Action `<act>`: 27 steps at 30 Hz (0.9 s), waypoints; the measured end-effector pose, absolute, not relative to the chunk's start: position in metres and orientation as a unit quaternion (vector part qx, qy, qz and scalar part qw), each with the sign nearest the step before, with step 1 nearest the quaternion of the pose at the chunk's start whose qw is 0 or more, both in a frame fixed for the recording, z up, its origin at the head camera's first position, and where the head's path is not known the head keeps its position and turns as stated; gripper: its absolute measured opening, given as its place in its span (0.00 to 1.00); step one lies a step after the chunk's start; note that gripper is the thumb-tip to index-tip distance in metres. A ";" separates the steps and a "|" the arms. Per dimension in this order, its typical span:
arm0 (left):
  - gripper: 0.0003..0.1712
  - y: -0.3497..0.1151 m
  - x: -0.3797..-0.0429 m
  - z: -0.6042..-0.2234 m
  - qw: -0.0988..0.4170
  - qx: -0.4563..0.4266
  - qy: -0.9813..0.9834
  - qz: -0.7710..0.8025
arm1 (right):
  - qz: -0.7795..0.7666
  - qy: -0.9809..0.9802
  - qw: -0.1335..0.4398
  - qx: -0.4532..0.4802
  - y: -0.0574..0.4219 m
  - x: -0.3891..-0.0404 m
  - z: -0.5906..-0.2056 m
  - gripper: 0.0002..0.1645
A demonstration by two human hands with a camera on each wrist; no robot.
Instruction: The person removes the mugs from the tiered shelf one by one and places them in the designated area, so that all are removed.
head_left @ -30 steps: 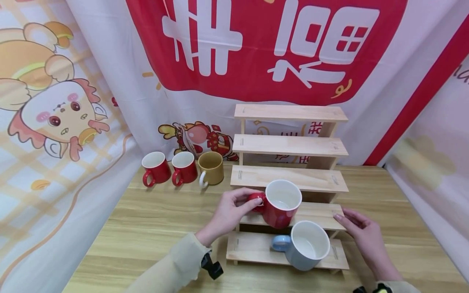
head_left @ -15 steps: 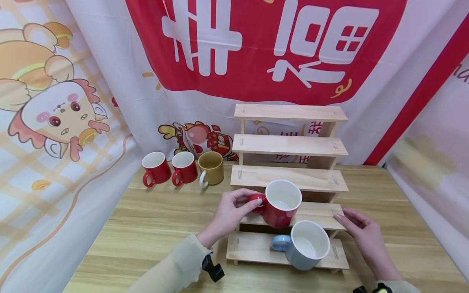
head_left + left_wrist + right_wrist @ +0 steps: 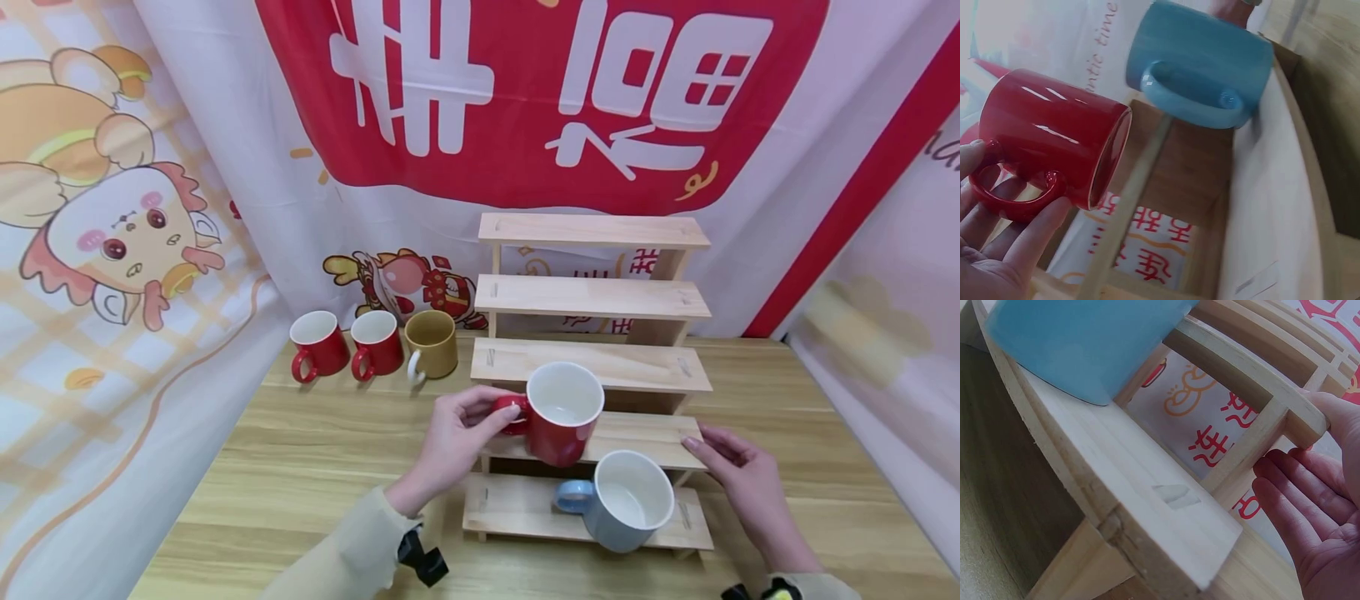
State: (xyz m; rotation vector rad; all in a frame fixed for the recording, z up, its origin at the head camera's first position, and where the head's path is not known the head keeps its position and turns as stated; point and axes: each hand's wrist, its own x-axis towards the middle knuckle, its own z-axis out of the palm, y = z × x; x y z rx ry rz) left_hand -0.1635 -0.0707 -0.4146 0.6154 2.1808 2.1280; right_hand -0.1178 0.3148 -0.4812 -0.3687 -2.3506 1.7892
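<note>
Nearest, a blue mug (image 3: 628,504) sits on the lowest step of the wooden shelf (image 3: 592,229); my right hand (image 3: 750,487) pinches the second step's end. Over that step my left hand (image 3: 453,437) grips the red mug (image 3: 558,429) by its handle (image 3: 1017,209), the surest hold on what I'd judge stiff, slick, breakable ceramic; farther back stands a gold mug (image 3: 435,350).

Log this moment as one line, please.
left hand: holds red mug by handle | right hand: holds end of second-lowest shelf | blue mug: on lowest shelf
</note>
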 end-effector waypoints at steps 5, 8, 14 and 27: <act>0.11 -0.083 -0.157 -0.405 -0.006 0.193 0.693 0.694 | 0.606 -0.783 0.085 -0.116 0.314 -0.117 -0.482 0.22; 0.11 -0.092 -0.153 -0.399 -0.025 0.188 0.693 0.696 | 0.601 -0.786 0.083 -0.118 0.314 -0.118 -0.481 0.23; 0.11 -0.110 -0.146 -0.388 -0.065 0.174 0.704 0.686 | 0.594 -0.791 0.074 -0.125 0.315 -0.119 -0.480 0.30; 0.10 -0.155 -0.137 -0.370 -0.177 0.156 0.721 0.651 | 0.614 -0.776 0.086 -0.118 0.315 -0.118 -0.480 0.20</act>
